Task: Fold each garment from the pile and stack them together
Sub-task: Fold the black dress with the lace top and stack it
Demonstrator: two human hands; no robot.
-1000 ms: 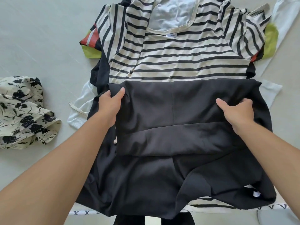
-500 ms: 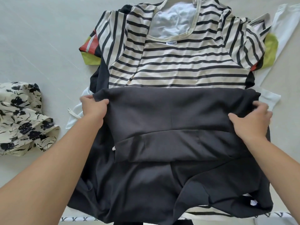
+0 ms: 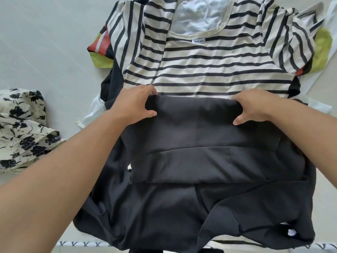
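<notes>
A black garment (image 3: 197, 161) lies spread over the pile in front of me, its far part folded into a band. My left hand (image 3: 133, 105) grips the left end of that folded far edge, fingers over it and thumb below. My right hand (image 3: 255, 106) grips the right end the same way. Beyond it lies a cream top with black stripes (image 3: 209, 68), neckline facing away. Under both lie other garments: a red and lime piece (image 3: 102, 50), a white one (image 3: 94, 112) and more black cloth.
A crumpled cream cloth with black floral print (image 3: 20, 128) sits apart at the left on the pale surface (image 3: 45, 42). A white strip with a black X pattern (image 3: 82, 244) runs along the near edge.
Both hands have moved inward along the black garment's far edge, from its outer corners toward the middle, and now grip it closer together. The fold's edge sits slightly farther onto the striped top.
</notes>
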